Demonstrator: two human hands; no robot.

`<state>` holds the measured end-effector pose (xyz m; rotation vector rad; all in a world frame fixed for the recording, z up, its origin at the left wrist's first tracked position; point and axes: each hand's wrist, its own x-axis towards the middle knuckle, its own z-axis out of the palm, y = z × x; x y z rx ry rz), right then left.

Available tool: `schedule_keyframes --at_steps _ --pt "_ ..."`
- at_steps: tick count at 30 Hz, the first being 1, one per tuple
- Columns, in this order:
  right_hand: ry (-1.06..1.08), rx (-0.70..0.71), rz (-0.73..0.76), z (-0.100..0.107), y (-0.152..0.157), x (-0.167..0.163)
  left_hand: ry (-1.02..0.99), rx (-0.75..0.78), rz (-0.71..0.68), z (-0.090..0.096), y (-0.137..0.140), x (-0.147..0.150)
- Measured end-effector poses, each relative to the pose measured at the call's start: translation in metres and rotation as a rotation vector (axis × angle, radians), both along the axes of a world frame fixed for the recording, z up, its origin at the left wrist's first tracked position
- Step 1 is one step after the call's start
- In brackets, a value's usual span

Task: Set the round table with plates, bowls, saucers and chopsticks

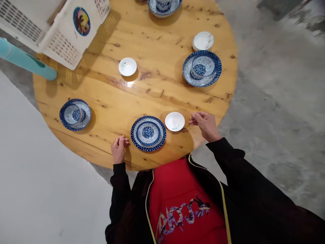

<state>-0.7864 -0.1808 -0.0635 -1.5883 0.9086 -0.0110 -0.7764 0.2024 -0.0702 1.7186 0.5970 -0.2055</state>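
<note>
A blue-and-white patterned plate (133, 139) lies near the table's front edge, with a matching bowl (148, 132) nested in its middle. Just left of the plate, apart from it, my left hand (119, 149) is loosely closed with nothing showing in it. To the plate's right stands a small white bowl (174, 121), close against its rim. My right hand (205, 125) hovers right of this small bowl, fingertips pinched together and not touching it. Nothing is visible between those fingers.
The round wooden table (109, 88) also bears a plate-and-bowl set (75, 114) at left, another plate (215, 64) with a bowl at right, small white bowls (127, 66), and patterned dishes (164, 14) at the far edge. A white basket (64, 47) and turquoise tube (27, 61) occupy the far left.
</note>
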Motion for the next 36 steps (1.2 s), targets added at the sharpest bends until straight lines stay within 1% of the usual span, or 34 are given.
schedule_keyframes --at_steps 5,8,14,18,21,24,26,28,30,32,34,36 --pt "0.015 -0.007 0.044 0.003 0.008 0.004 -0.043 -0.015 0.031 0.004 -0.002 0.001" --pt "0.055 -0.048 0.084 0.002 0.011 0.004 -0.039 -0.016 0.042 0.003 0.0 0.002" --pt "0.09 -0.087 0.237 -0.007 0.013 0.006 -0.045 0.048 0.028 -0.002 0.004 0.005" --pt "0.09 -0.215 0.344 -0.01 0.012 0.006 -0.04 0.036 0.03 -0.001 0.003 0.008" --pt "0.097 -0.331 0.39 -0.009 0.004 0.008 -0.057 0.057 0.009 0.003 0.003 0.02" --pt "0.065 -0.355 0.367 -0.005 -0.005 0.027 -0.103 0.092 -0.048 0.01 0.001 0.047" --pt "0.011 -0.351 0.367 0.0 -0.006 0.052 -0.145 0.125 -0.113 0.015 -0.003 0.074" --pt "-0.069 -0.364 0.403 0.008 0.0 0.084 -0.182 0.17 -0.181 0.019 -0.01 0.105" --pt "-0.149 -0.359 0.464 0.017 0.013 0.12 -0.192 0.203 -0.221 0.021 -0.018 0.14" --pt "-0.204 -0.319 0.515 0.024 0.031 0.158 -0.188 0.23 -0.237 0.021 -0.028 0.174" --pt "-0.204 -0.259 0.533 0.027 0.05 0.195 -0.186 0.291 -0.264 0.02 -0.039 0.206" --pt "-0.172 -0.209 0.513 0.026 0.068 0.23 -0.174 0.361 -0.294 0.018 -0.051 0.234"
